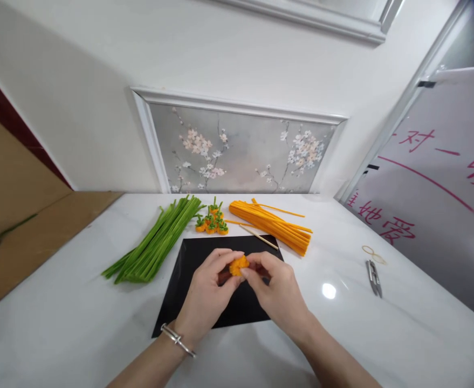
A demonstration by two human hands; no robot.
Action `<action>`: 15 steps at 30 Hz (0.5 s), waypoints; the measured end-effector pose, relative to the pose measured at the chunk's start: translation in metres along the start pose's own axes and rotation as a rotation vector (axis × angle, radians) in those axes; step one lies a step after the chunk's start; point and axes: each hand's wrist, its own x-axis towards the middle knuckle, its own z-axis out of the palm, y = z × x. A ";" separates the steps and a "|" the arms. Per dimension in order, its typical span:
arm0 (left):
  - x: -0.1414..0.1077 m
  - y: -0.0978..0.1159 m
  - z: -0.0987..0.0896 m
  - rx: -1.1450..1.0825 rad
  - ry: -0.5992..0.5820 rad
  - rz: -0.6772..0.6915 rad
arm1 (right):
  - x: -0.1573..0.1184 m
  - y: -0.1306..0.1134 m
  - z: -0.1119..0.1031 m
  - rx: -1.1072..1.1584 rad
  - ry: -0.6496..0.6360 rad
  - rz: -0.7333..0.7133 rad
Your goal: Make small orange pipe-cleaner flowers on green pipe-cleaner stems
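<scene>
A small orange fuzzy piece is pinched between both hands above a black mat. My left hand grips it from the left, thumb and fingers closed on it. From the right, my right hand holds the same piece with thumb and forefinger. Behind the mat sits a cluster of small orange pieces with green tops. Green fuzzy stems lie in a bundle at the left, and orange fuzzy stems lie at the back right.
A thin wooden stick rests at the mat's back right edge. Small metal snips and thin yellowish bands lie on the white table at the right. Cardboard borders the left side; a wall stands behind.
</scene>
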 end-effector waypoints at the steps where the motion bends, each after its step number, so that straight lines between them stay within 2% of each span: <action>1: 0.001 0.000 0.000 -0.063 0.004 -0.031 | 0.001 0.001 -0.002 -0.010 -0.001 -0.025; 6: 0.005 0.005 -0.005 -0.549 0.033 -0.321 | 0.009 0.011 -0.015 0.060 -0.033 -0.036; 9: 0.006 0.007 -0.006 -0.798 0.092 -0.434 | 0.010 0.012 -0.015 0.077 -0.147 0.013; 12: 0.006 0.006 -0.005 -0.872 0.129 -0.467 | 0.008 0.008 -0.009 0.045 -0.245 0.046; 15: 0.007 0.004 -0.008 -0.787 0.071 -0.433 | 0.006 0.003 -0.005 -0.076 -0.243 -0.051</action>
